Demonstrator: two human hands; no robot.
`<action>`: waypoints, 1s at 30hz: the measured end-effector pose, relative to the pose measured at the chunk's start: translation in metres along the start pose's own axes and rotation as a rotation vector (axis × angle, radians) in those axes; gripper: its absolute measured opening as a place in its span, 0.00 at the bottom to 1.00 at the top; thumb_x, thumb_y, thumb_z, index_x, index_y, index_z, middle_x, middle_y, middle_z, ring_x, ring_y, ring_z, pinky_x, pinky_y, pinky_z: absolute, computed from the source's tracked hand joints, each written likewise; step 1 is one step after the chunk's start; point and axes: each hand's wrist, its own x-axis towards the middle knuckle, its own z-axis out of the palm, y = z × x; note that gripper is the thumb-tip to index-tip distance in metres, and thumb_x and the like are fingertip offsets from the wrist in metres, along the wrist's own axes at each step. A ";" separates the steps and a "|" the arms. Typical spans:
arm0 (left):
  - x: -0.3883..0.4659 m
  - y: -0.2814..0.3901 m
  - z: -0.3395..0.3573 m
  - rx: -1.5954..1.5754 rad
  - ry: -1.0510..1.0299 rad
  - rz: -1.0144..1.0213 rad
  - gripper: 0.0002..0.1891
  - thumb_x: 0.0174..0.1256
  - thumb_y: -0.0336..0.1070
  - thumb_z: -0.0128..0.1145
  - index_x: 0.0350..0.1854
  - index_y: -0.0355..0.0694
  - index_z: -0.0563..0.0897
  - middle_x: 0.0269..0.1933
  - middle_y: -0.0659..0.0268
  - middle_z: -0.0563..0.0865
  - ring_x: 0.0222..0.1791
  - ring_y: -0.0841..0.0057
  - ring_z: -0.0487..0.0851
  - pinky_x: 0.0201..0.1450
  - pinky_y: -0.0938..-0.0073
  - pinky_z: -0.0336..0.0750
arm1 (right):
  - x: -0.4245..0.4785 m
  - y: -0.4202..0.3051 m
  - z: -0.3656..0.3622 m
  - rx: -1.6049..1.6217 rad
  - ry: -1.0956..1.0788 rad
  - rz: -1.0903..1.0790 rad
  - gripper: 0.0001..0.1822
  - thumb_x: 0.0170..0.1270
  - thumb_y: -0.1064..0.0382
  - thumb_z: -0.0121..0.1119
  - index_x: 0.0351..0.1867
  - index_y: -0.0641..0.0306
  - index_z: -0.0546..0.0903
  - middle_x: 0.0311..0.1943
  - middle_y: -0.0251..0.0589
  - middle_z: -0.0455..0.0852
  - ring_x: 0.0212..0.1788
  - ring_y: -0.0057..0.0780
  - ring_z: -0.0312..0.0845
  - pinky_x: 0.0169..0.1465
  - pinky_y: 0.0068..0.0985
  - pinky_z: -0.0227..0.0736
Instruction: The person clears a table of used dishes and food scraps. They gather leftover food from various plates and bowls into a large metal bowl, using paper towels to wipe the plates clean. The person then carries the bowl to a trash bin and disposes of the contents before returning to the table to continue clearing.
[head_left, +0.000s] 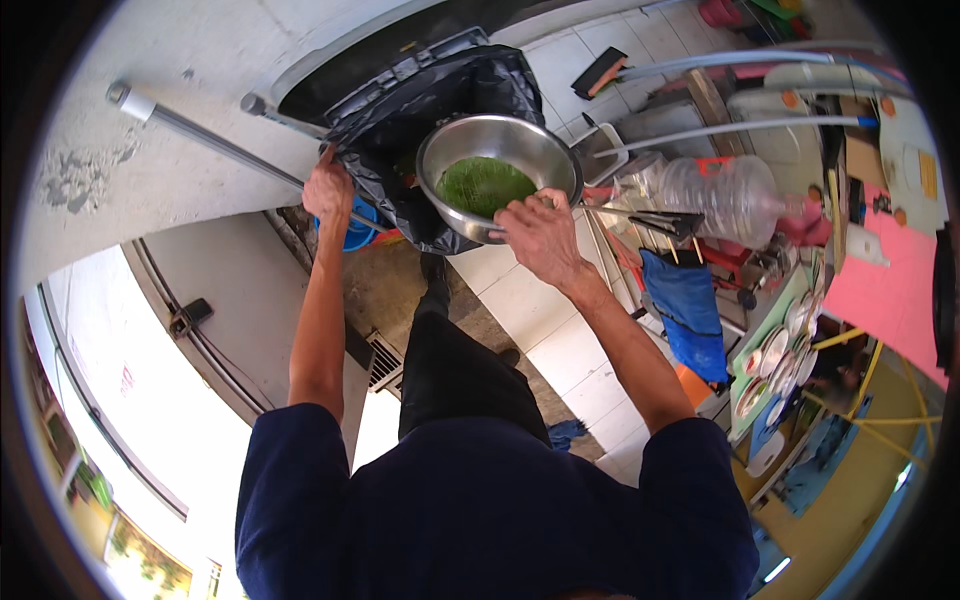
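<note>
My right hand (541, 234) grips the near rim of a stainless steel mixing bowl (459, 144). A round piece of green leaf (486, 184) lies in the bottom of the bowl. The bowl is over the opening of a trash bin lined with a black plastic bag (480, 79). My left hand (328, 189) is closed at the left edge of the bag, near the bin's rim. What the bin holds is mostly hidden by the bowl and the dark folds of the bag.
Grey poles (217, 150) lean by the wall at left, near a blue bucket (360, 229). A floor squeegee (598, 73), a clear water jug (720, 199) and a blue cloth (684, 307) are at right. Stacked plates (776, 352) stand on a table beyond. A floor drain grate (384, 364) lies below.
</note>
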 end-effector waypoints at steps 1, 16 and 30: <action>-0.022 -0.003 0.005 -0.105 0.041 0.004 0.25 0.59 0.37 0.55 0.62 0.59 0.80 0.38 0.58 0.90 0.39 0.59 0.89 0.46 0.60 0.82 | -0.029 -0.002 -0.013 -0.137 -0.007 -0.079 0.06 0.57 0.61 0.64 0.35 0.52 0.81 0.31 0.29 0.78 0.43 0.28 0.77 0.59 0.47 0.64; -0.549 0.221 0.054 -0.482 -0.995 0.577 0.20 0.71 0.38 0.58 0.58 0.30 0.80 0.46 0.60 0.88 0.45 0.72 0.85 0.49 0.68 0.77 | -0.554 -0.158 -0.189 -0.192 0.072 0.813 0.22 0.53 0.60 0.68 0.52 0.57 0.83 0.56 0.38 0.81 0.58 0.40 0.74 0.73 0.58 0.53; -0.728 0.289 0.020 0.086 -0.911 1.087 0.20 0.71 0.52 0.52 0.59 0.49 0.82 0.46 0.46 0.87 0.50 0.43 0.83 0.54 0.51 0.75 | -0.638 -0.084 -0.138 -0.253 0.316 0.922 0.17 0.54 0.64 0.64 0.48 0.54 0.85 0.45 0.38 0.83 0.50 0.42 0.75 0.47 0.46 0.72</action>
